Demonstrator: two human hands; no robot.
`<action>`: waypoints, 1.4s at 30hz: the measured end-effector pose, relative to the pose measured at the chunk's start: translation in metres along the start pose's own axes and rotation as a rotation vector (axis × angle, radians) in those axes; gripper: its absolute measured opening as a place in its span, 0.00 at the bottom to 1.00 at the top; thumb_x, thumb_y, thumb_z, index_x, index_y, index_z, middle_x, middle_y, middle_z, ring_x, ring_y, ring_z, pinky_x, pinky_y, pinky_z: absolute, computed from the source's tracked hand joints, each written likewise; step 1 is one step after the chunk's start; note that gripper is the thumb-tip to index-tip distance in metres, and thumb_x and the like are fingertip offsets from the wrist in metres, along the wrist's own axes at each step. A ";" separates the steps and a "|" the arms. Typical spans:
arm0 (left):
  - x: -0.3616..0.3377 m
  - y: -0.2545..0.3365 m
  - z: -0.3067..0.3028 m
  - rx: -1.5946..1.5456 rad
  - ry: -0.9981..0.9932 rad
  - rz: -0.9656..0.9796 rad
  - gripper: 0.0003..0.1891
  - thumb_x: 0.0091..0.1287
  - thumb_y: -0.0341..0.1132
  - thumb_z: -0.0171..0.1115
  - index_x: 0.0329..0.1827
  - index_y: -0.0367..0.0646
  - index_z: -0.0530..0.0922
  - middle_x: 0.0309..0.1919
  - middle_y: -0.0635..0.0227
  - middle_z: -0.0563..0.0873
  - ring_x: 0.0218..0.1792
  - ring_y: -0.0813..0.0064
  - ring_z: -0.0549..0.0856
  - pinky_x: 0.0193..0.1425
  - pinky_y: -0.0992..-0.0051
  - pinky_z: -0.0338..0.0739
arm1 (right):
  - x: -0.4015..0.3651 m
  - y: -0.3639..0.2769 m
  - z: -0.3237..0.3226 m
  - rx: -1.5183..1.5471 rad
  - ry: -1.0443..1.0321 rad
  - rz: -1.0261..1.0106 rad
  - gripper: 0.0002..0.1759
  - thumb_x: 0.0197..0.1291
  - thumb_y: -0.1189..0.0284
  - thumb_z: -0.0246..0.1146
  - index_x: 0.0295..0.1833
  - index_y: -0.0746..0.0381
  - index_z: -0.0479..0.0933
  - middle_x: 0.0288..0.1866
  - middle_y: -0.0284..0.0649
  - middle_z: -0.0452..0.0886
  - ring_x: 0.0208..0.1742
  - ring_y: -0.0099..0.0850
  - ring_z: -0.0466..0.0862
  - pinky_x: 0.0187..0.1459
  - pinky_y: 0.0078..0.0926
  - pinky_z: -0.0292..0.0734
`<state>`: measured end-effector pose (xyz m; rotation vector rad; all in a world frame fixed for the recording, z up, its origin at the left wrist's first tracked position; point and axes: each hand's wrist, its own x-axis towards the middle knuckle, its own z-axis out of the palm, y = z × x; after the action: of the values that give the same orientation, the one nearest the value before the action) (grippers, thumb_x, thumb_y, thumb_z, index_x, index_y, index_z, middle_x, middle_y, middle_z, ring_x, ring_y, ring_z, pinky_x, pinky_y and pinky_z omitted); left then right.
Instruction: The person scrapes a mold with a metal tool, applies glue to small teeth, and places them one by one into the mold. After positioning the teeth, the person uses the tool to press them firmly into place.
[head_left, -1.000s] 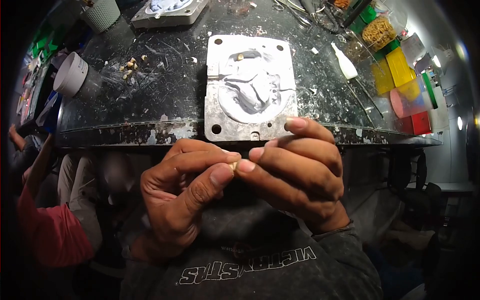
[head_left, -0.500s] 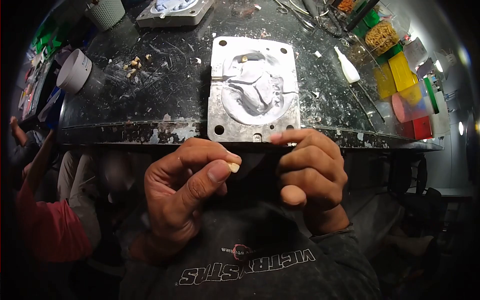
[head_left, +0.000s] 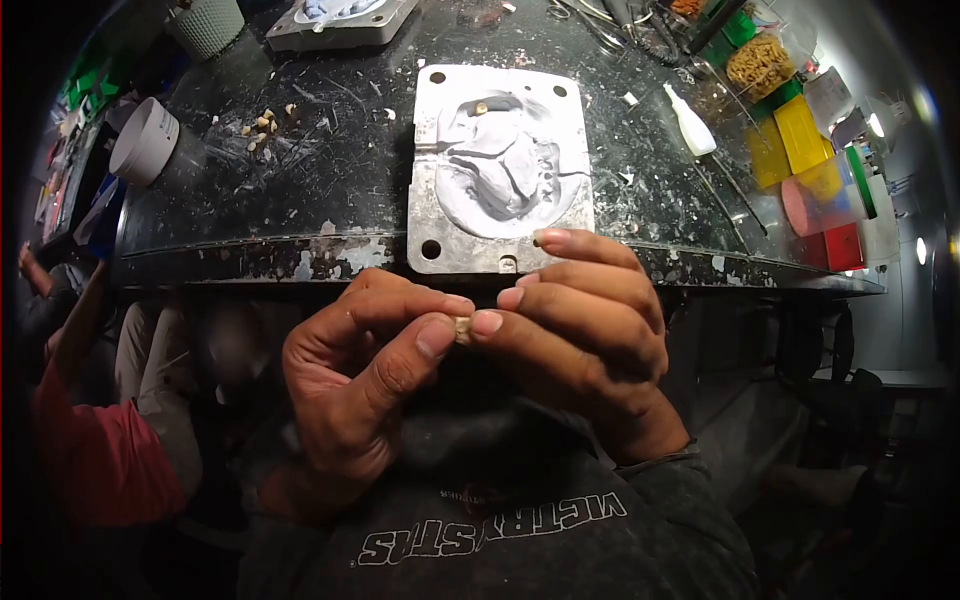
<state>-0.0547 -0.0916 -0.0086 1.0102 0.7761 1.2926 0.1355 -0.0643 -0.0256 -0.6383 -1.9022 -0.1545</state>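
A small cream-coloured denture tooth (head_left: 462, 330) is pinched between the thumb and forefinger of my left hand (head_left: 350, 370), just in front of the bench edge. My right hand (head_left: 590, 325) has come up beside it, its thumb tip against or very near the tooth and its other fingers stretched out and apart. Beyond both hands lies a metal dental flask half (head_left: 430, 215) filled with white plaster that has a hollowed, jaw-shaped form. One yellowish tooth (head_left: 481, 108) sits in the far part of that plaster. My right fingertips overlap the flask's near right corner.
Several loose teeth (head_left: 264, 124) lie on the dark bench (head_left: 330, 190) at left, near a white tub (head_left: 147, 142). Another flask half (head_left: 345, 32) stands at the back. At right are a white bottle (head_left: 690, 122), thin rods (head_left: 728, 200) and a clear jar (head_left: 825, 197). A person's pink sleeve (head_left: 115, 460) shows at lower left.
My right hand has moved left and its thumb has reached the tooth, with its curled fingers straightening. My left hand keeps its pinch. The view has shifted slightly.
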 end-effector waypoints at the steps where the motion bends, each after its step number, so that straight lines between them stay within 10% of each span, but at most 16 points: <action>1: 0.000 0.000 0.001 0.001 0.001 -0.002 0.06 0.70 0.25 0.68 0.47 0.36 0.88 0.39 0.67 0.87 0.33 0.86 0.79 0.38 0.83 0.72 | 0.002 -0.001 0.000 0.038 -0.011 0.035 0.10 0.56 0.75 0.75 0.45 0.56 0.89 0.43 0.30 0.83 0.47 0.26 0.84 0.56 0.35 0.89; 42: -0.003 -0.004 -0.002 0.101 -0.064 0.102 0.09 0.71 0.25 0.68 0.52 0.38 0.89 0.41 0.65 0.88 0.44 0.81 0.82 0.52 0.81 0.74 | 0.001 -0.005 0.008 -0.034 0.061 0.001 0.13 0.46 0.75 0.78 0.40 0.51 0.88 0.45 0.26 0.77 0.48 0.24 0.81 0.59 0.36 0.84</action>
<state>-0.0557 -0.0945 -0.0134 1.1796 0.7549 1.3121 0.1265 -0.0651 -0.0274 -0.6500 -1.8445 -0.2039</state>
